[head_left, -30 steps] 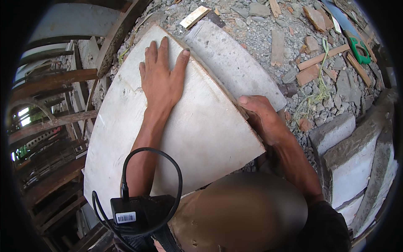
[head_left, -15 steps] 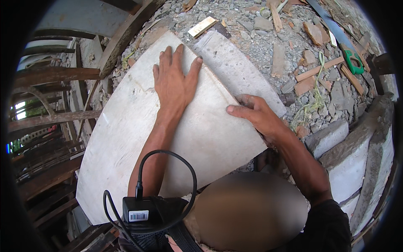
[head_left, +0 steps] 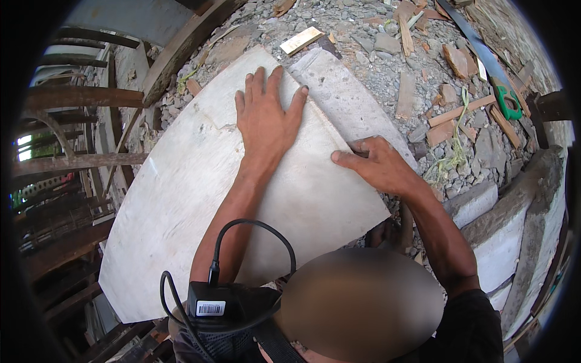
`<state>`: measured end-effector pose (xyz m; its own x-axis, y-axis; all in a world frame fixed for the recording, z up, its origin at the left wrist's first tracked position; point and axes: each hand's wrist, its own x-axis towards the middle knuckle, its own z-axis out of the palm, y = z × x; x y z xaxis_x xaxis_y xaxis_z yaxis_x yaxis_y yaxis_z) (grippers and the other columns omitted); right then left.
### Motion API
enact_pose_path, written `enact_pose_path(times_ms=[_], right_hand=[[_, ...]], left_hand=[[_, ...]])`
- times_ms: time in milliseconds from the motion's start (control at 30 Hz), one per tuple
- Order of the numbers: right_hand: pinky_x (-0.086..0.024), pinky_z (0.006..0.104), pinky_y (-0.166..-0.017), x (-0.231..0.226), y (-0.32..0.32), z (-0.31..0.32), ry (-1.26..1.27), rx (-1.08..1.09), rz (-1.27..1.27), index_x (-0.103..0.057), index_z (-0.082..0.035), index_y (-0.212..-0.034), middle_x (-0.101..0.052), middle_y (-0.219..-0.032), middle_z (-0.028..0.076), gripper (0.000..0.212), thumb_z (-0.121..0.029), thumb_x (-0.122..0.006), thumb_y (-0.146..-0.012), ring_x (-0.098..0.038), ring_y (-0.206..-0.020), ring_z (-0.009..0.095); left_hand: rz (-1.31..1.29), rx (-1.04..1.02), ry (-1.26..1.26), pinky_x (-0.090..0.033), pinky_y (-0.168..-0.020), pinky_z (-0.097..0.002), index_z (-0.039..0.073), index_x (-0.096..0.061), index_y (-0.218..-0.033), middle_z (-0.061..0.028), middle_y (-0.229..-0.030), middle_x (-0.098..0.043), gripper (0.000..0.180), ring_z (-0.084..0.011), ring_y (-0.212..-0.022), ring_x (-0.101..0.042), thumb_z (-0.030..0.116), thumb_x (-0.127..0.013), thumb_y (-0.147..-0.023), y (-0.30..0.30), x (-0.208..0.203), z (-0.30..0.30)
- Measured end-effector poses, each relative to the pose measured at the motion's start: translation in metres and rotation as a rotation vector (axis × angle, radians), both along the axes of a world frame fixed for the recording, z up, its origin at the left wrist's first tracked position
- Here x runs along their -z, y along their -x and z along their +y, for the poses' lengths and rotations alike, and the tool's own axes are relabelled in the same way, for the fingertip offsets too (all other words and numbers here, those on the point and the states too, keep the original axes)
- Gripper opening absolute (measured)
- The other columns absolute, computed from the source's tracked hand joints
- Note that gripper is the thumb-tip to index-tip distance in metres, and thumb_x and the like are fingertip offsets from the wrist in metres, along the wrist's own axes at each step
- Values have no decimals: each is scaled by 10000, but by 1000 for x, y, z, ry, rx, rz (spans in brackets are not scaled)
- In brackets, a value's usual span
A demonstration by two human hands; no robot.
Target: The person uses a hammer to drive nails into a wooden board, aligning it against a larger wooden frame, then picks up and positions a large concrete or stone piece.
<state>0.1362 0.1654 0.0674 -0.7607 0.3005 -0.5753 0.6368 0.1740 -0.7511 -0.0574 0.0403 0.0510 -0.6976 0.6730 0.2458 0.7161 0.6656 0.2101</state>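
A large whitish flat board [head_left: 181,175] lies tilted across the middle, its long right edge running down toward me. My left hand [head_left: 266,121] presses flat on the upper part of the board, fingers spread, with the thumb by that edge. On the same edge, lower down, my right hand [head_left: 381,163] pinches the board. Its thumb rests on the top face, and the other fingers are partly hidden past the edge. Under and beyond the board shows a rough grey slab [head_left: 348,91], partly covered.
Gravel and wood scraps cover the ground beyond. A green-handled handsaw [head_left: 508,103] lies at the far right, near a small pale wood block [head_left: 301,40] farther left. Broken white-faced concrete pieces [head_left: 499,248] are stacked at right. Dark wooden beams [head_left: 78,163] stand at left.
The board and both hands appear slightly farther right in the picture, as does part of the ground, so the view has shifted a little. Both hands keep their places on the board.
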Motion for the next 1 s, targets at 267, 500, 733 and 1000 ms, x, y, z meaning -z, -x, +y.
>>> enact_pose_path(times_ms=[267,500,733,1000], right_hand=[[-533,506,-894,-18,10,0,-378,-189,-56,-722,94,-972,-704,-982,334,739,-632,-596,-927,-691,-975,491],[-527,543,-839,-33,12,-4,-514,-212,1,-702,70,-865,-701,-899,288,585,-515,-713,-892,-687,-907,470],[-556,502,-830,-38,12,-12,-441,14,-71,-725,36,-1048,-733,-921,248,653,-567,-793,-807,-719,-922,422],[-551,490,-822,-26,-4,-24,-385,215,-37,-703,-9,-1078,-734,-1025,184,547,-496,-783,-842,-716,-954,378]], left_hand=[[-5,7,-13,-290,-1201,-553,102,-556,-1450,-223,-1531,-460,628,-385,-1426,-434,501,-608,-968,-1,-2,1],[35,27,-9,-304,-1193,-550,98,-560,-1440,-220,-1492,-503,613,-378,-1422,-438,492,-608,-972,-1,2,1],[-211,74,-53,-270,-1205,-570,84,-517,-1474,-241,-1534,-459,624,-414,-1467,-375,482,-578,-997,-3,-17,-1],[-279,89,250,-117,-1240,-588,-5,-284,-1588,-284,-1636,-253,734,-458,-1541,-182,426,-513,-1040,-57,-26,-21]])
